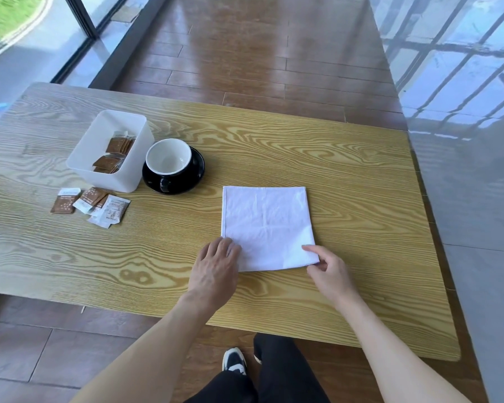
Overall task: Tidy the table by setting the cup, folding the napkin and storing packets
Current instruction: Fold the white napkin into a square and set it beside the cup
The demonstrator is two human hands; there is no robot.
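A white napkin (266, 225) lies flat as a square on the wooden table (346, 175). My left hand (216, 269) rests on its near left corner, fingers over the cloth. My right hand (328, 271) pinches the near right corner between thumb and forefinger. A black cup with a white inside (168, 161) stands upright on a black saucer (197, 167), left of the napkin. Beside it a white plastic box (99, 141) holds several brown packets (114, 154). More brown and white packets (90, 205) lie loose on the table in front of the box.
The table's near edge runs just above my legs and shoe (234, 362). A glass wall (35, 39) lies to the far left and wooden floor (259, 48) beyond the table. A grey tiled strip (472, 199) borders the right side.
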